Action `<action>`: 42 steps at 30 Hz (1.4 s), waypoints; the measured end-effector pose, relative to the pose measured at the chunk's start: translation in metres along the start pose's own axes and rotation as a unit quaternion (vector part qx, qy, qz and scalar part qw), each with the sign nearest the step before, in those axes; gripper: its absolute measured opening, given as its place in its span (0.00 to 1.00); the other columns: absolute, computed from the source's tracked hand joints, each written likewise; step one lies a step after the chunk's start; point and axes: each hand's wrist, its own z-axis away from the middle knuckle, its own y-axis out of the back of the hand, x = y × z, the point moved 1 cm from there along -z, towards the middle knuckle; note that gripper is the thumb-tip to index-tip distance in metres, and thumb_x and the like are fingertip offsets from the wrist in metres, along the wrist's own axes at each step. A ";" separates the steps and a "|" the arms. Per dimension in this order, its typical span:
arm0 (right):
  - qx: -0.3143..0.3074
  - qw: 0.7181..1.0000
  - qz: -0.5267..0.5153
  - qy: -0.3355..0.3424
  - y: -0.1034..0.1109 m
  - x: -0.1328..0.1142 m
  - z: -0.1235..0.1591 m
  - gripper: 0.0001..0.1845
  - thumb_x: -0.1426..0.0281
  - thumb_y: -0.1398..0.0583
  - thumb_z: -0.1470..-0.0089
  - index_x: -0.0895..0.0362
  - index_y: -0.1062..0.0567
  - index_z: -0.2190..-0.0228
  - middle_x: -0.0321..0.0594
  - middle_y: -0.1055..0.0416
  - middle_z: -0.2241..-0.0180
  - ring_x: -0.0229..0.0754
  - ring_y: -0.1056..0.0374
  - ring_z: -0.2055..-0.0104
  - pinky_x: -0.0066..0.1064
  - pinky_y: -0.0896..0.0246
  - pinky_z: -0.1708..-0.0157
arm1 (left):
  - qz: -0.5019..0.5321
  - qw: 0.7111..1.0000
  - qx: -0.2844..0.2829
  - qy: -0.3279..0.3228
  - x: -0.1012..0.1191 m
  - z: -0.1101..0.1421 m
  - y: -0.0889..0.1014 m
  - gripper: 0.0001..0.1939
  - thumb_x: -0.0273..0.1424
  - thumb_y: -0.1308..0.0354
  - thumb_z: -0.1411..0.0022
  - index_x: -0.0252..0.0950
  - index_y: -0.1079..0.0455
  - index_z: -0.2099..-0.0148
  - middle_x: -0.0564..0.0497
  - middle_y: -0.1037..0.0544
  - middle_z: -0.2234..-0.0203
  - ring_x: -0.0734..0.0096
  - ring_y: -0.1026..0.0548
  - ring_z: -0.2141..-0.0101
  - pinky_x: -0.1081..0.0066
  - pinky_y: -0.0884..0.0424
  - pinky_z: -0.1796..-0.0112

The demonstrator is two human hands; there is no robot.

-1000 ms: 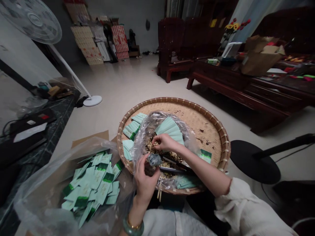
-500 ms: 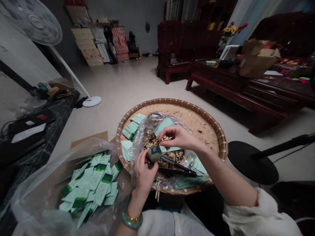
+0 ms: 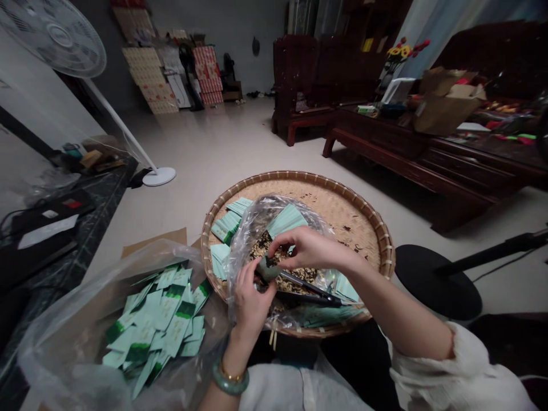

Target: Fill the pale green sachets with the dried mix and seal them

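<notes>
My left hand (image 3: 252, 295) is closed around a small pale-green packet (image 3: 268, 270) with its opening facing up. Over that opening, the fingers of my right hand (image 3: 298, 246) are pinched together; what is between them is too small to make out. Beneath both hands, a clear plastic bag (image 3: 245, 240) holds loose dried flakes (image 3: 262, 245), pale and dark brown. A fan of flat green packets (image 3: 287, 219) lies on the flakes. A black hair straightener (image 3: 309, 298) rests across the bag, its plates apart, right beside the held packet.
The round woven bamboo tray (image 3: 387, 251) carries the bag and more green packet stacks (image 3: 226, 227). To the left, a large clear bag (image 3: 64, 325) contains many green packets (image 3: 165, 319). A standing fan (image 3: 159, 176), a black round stand base (image 3: 436, 279) and a dark wooden table (image 3: 411, 151) surround the tray.
My right hand has moved slightly left and down, from above the loose flakes to the packet's opening. My left hand stays in place with the packet.
</notes>
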 end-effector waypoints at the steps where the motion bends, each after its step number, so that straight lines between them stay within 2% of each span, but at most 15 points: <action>1: 0.000 1.000 0.016 0.004 0.000 -0.002 0.001 0.13 0.77 0.37 0.56 0.56 0.22 0.65 0.33 0.25 0.71 0.34 0.36 0.73 0.24 0.45 0.73 | -0.001 1.000 -0.001 -0.001 -0.001 0.000 0.000 0.24 0.24 0.39 0.50 0.37 0.34 0.49 0.43 0.25 0.57 0.58 0.25 0.57 0.61 0.26 0.60; 7: 0.014 0.995 0.091 0.023 -0.001 -0.012 0.004 0.16 0.80 0.38 0.56 0.56 0.23 0.63 0.36 0.25 0.66 0.37 0.32 0.66 0.27 0.41 0.67 | -0.003 1.000 -0.004 -0.009 -0.002 0.002 -0.001 0.25 0.23 0.39 0.50 0.37 0.34 0.48 0.43 0.26 0.56 0.57 0.26 0.56 0.58 0.27 0.58; 11: 0.031 0.997 0.060 0.024 -0.006 -0.016 0.006 0.17 0.81 0.40 0.54 0.56 0.23 0.61 0.37 0.24 0.65 0.38 0.30 0.64 0.28 0.38 0.65 | -0.001 1.000 -0.005 -0.001 -0.001 0.001 0.000 0.25 0.24 0.38 0.50 0.36 0.34 0.48 0.43 0.25 0.56 0.58 0.25 0.57 0.60 0.26 0.59; 16: 0.134 0.990 -0.038 0.019 -0.010 -0.008 0.007 0.14 0.80 0.44 0.49 0.56 0.23 0.64 0.39 0.24 0.63 0.38 0.29 0.62 0.30 0.34 0.62 | -0.004 1.000 0.002 -0.001 0.001 0.002 0.001 0.24 0.25 0.38 0.50 0.36 0.34 0.49 0.43 0.25 0.57 0.58 0.25 0.58 0.60 0.26 0.59; 20: 0.213 0.976 -0.051 0.014 -0.009 0.003 0.011 0.11 0.78 0.44 0.47 0.57 0.23 0.64 0.41 0.24 0.63 0.38 0.29 0.61 0.31 0.32 0.62 | -0.002 1.000 0.013 -0.008 0.001 0.003 0.004 0.24 0.24 0.38 0.50 0.36 0.34 0.49 0.43 0.25 0.56 0.58 0.25 0.56 0.59 0.27 0.57; 22: 0.209 0.977 -0.033 0.021 -0.009 0.005 0.016 0.09 0.75 0.43 0.46 0.56 0.24 0.64 0.41 0.25 0.63 0.39 0.29 0.60 0.33 0.33 0.60 | -0.005 0.999 0.024 -0.025 0.002 0.004 0.006 0.24 0.25 0.39 0.49 0.36 0.35 0.48 0.43 0.25 0.56 0.58 0.26 0.55 0.58 0.28 0.55; 25: 0.135 0.988 0.009 0.072 -0.016 0.001 0.028 0.08 0.69 0.39 0.46 0.57 0.24 0.62 0.41 0.27 0.63 0.39 0.31 0.61 0.32 0.34 0.59 | -0.015 0.997 0.042 -0.064 0.005 0.004 0.009 0.23 0.28 0.39 0.47 0.35 0.36 0.48 0.42 0.25 0.56 0.58 0.26 0.54 0.58 0.29 0.54; 28: 0.081 0.988 0.078 0.110 -0.030 -0.001 0.037 0.11 0.66 0.39 0.45 0.57 0.25 0.60 0.42 0.30 0.65 0.38 0.32 0.65 0.28 0.35 0.65 | -0.025 0.994 0.053 -0.097 0.007 0.004 0.010 0.23 0.31 0.39 0.46 0.35 0.36 0.48 0.41 0.24 0.56 0.58 0.26 0.55 0.58 0.28 0.55; 32: 0.108 0.979 0.124 0.122 -0.041 0.001 0.041 0.09 0.71 0.44 0.41 0.59 0.24 0.65 0.41 0.32 0.70 0.35 0.34 0.71 0.25 0.38 0.72 | -0.038 0.991 0.057 -0.118 0.008 0.005 0.009 0.22 0.29 0.40 0.45 0.34 0.36 0.48 0.41 0.24 0.57 0.59 0.26 0.55 0.58 0.28 0.56; 36: 0.174 0.969 0.084 0.155 -0.030 0.000 0.047 0.07 0.72 0.44 0.41 0.60 0.25 0.67 0.41 0.30 0.72 0.36 0.33 0.70 0.25 0.37 0.71 | -0.042 0.990 0.055 -0.126 0.008 0.006 0.012 0.23 0.29 0.40 0.45 0.33 0.37 0.47 0.40 0.25 0.56 0.58 0.26 0.54 0.58 0.28 0.55; 39: 0.223 0.964 0.086 0.115 -0.021 -0.001 0.055 0.07 0.70 0.44 0.41 0.58 0.26 0.62 0.42 0.29 0.67 0.37 0.33 0.68 0.27 0.36 0.69 | -0.030 0.987 0.064 -0.145 0.009 0.007 0.016 0.24 0.31 0.40 0.44 0.33 0.38 0.46 0.39 0.26 0.55 0.58 0.27 0.54 0.57 0.29 0.53; 40: 0.219 0.967 0.091 0.098 -0.022 -0.002 0.057 0.10 0.68 0.42 0.42 0.57 0.27 0.59 0.43 0.30 0.64 0.37 0.33 0.67 0.28 0.35 0.69 | -0.022 0.985 0.068 -0.155 0.010 0.008 0.017 0.24 0.32 0.40 0.44 0.33 0.38 0.45 0.39 0.26 0.55 0.57 0.27 0.53 0.56 0.30 0.53; 42: 0.188 0.974 0.101 0.078 -0.029 -0.004 0.060 0.23 0.60 0.38 0.47 0.58 0.31 0.53 0.45 0.31 0.61 0.40 0.33 0.65 0.30 0.34 0.68 | -0.009 0.983 0.075 -0.169 0.011 0.009 0.017 0.25 0.34 0.40 0.43 0.33 0.39 0.45 0.38 0.26 0.55 0.57 0.28 0.53 0.56 0.30 0.53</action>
